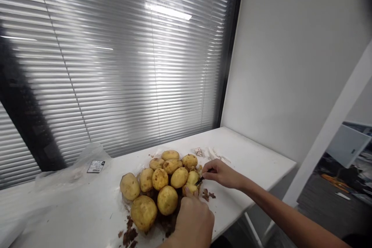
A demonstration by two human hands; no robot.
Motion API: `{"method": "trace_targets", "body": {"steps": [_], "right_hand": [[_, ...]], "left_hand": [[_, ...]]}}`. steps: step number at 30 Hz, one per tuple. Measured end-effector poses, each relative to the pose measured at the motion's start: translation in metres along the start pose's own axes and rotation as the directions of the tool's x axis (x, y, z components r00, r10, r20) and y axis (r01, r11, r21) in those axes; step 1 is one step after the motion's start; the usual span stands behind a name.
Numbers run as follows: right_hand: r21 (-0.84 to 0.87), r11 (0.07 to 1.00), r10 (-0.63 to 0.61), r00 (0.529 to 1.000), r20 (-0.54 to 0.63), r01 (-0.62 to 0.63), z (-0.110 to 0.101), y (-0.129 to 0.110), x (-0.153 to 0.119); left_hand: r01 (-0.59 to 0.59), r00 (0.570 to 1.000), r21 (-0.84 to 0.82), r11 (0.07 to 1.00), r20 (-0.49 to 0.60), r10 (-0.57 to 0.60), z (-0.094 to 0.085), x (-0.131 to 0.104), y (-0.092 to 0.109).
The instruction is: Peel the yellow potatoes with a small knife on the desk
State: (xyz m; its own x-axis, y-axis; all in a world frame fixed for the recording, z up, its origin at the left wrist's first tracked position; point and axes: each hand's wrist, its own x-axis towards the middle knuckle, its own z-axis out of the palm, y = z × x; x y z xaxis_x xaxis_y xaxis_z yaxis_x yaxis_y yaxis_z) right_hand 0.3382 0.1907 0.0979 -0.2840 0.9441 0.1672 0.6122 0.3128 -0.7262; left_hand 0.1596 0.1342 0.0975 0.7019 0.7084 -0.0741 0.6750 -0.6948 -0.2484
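Observation:
My left hand is closed around a partly peeled potato at the right side of a heap of potatoes. Its fingers hide much of that potato. From the right, my right hand grips a small dark, thin tool whose end is at the pale flesh; its exact kind is too small to make out. Another pale, peeled-looking potato lies just behind. Several yellow potatoes with brown patches, such as a large one in front, sit bunched on clear plastic.
Brown peelings are scattered in front of the heap, with more peelings near my right hand. A clear plastic bag with a label lies at the left. Crumpled wrapping is behind. The white table meets blinds and a wall.

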Motion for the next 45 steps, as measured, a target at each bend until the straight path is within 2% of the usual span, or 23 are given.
{"method": "trace_targets", "body": {"steps": [5,10,13,17,21,25,28,29,33,37,42,45], "right_hand": [[-0.044,0.999,0.007,0.998,-0.059,-0.01,0.0,-0.002,0.0],[-0.115,0.993,-0.019,0.999,-0.033,0.015,-0.002,-0.012,0.0],[-0.165,0.986,-0.017,0.995,-0.103,0.0,-0.002,-0.016,0.0],[-0.26,0.966,-0.036,0.997,-0.074,0.016,-0.002,-0.022,-0.002],[-0.339,0.94,-0.026,0.989,-0.147,-0.025,-0.003,-0.029,-0.002],[-0.394,0.919,-0.044,0.996,-0.081,0.008,-0.001,-0.031,-0.002],[-0.465,0.884,-0.027,0.987,-0.16,-0.052,0.0,-0.032,-0.002],[-0.461,0.885,-0.02,0.985,-0.17,-0.061,0.0,-0.032,-0.002],[-0.44,0.898,-0.037,0.996,-0.086,-0.004,0.0,-0.032,-0.003],[-0.48,0.874,-0.013,0.981,-0.192,-0.083,-0.001,-0.031,-0.003],[-0.442,0.897,-0.05,0.993,-0.103,0.0,0.0,-0.029,-0.005],[-0.476,0.878,-0.04,0.983,-0.181,-0.052,0.001,-0.028,-0.006]], "left_hand": [[-0.01,1.0,0.006,1.0,0.023,0.01,0.0,0.0,0.0],[0.009,0.999,0.019,1.0,0.037,-0.01,-0.001,-0.001,0.0],[0.013,0.999,0.029,0.999,0.041,-0.014,-0.001,-0.002,0.0],[0.015,0.999,0.033,0.999,0.05,-0.017,-0.001,-0.002,0.001],[0.02,0.998,0.032,0.999,0.06,-0.022,0.0,-0.001,0.001],[0.012,0.997,0.037,0.999,0.076,-0.014,-0.001,-0.002,0.001],[0.01,0.996,0.05,0.999,0.087,-0.015,-0.004,-0.003,0.002],[0.009,0.996,0.054,0.999,0.093,-0.014,-0.005,-0.003,0.002],[-0.003,0.994,0.071,0.997,0.107,-0.005,-0.008,-0.005,0.003],[-0.001,0.997,0.107,0.994,0.076,-0.007,-0.007,-0.004,0.002],[-0.004,0.997,0.128,0.992,0.079,-0.006,-0.009,-0.003,0.002],[-0.017,0.997,0.139,0.99,0.071,0.007,-0.009,-0.004,0.003]]}}
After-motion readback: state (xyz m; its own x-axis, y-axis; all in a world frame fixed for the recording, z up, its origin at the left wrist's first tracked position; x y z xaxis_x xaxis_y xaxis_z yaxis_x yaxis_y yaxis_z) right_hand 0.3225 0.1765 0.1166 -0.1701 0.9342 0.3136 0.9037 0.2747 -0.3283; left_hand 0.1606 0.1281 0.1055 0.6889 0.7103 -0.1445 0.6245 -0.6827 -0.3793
